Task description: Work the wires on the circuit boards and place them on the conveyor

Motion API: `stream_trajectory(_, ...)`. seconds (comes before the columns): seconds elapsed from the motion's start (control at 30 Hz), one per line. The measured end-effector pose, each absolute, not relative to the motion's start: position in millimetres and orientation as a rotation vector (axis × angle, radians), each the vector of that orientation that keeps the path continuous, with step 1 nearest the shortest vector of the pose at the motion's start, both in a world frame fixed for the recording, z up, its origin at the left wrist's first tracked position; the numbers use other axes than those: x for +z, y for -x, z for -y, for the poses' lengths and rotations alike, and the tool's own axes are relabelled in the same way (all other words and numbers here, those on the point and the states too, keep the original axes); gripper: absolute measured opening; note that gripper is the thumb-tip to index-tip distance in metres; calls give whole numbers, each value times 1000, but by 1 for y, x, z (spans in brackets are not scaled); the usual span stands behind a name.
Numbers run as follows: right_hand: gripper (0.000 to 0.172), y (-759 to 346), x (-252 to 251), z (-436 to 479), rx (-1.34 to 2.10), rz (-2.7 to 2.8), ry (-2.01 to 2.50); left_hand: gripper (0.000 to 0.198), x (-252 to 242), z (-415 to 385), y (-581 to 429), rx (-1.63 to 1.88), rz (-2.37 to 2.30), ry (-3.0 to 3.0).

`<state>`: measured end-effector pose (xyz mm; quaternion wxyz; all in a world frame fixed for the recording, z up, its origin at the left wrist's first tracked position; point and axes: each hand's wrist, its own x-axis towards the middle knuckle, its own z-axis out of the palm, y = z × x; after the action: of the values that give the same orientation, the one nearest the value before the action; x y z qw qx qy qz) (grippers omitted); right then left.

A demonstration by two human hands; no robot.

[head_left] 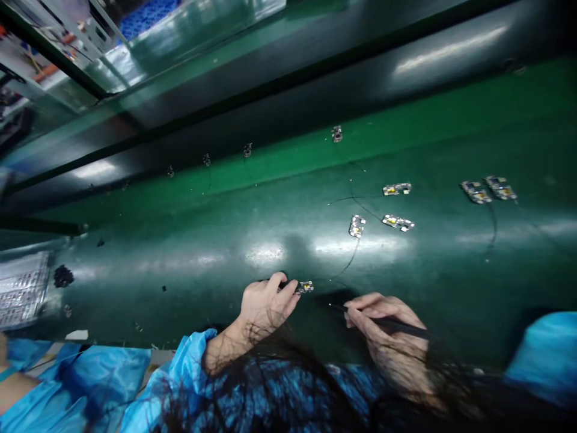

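My left hand [265,304] pinches a small circuit board [305,287] between thumb and fingers, resting it on the green belt [216,240]. Just to its right, my right hand [383,328] is closed round a thin dark pen-like tool [360,314], its tip pointing left toward the board, a short gap away. Dark hair hangs over both wrists and blue sleeves.
Several more small boards lie on the belt: three near the middle [396,221], a pair at the right [489,189], others along the far edge [336,133]. Thin black wires trail between them. A tray of parts [20,288] sits at the left. Another person's blue sleeve [67,379] shows lower left.
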<state>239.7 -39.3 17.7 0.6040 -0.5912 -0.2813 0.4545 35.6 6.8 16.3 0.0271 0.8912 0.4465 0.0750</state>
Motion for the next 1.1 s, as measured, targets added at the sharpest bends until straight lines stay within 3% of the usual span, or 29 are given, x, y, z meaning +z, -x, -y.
stream_trajectory(0.3,16,-213,0,27,1063,793,1560,22,11,7,-22,424,-1136,-2855)
stream_trajectory(0.57,13,-212,-2,29,1028,912,1643,24,6,8,-27,170,-1078,-2578)
stream_trajectory(1.1,12,-212,-3,30,1009,983,1669,20,1,7,-27,157,-1068,-2441)
